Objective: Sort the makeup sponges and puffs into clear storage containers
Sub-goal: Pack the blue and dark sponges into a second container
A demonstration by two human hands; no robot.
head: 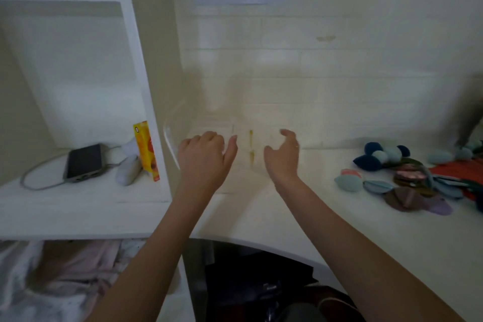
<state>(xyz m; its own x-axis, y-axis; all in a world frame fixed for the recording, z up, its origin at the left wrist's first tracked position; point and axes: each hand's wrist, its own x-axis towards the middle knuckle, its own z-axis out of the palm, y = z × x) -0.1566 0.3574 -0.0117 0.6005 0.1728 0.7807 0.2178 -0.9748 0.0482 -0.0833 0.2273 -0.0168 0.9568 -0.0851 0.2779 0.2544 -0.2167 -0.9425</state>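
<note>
Sorting had barely begun: sponges and puffs [407,178] lay heaped at the worktop's [300,217] right edge. The left hand [203,157] and right hand [283,157], fingers loosely curled, flanked the empty-looking clear containers [235,136] at the back edge; contact unclear.

One head-worn view looks forward and down, close above the white countertop [261,217], facing the tiled wall [313,65] behind it.

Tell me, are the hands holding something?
It looks so, though it is blurry. The left hand curls over the near rim of one clear container, and the right hand cups the side of another. The sponges and puffs lie untouched.
</note>
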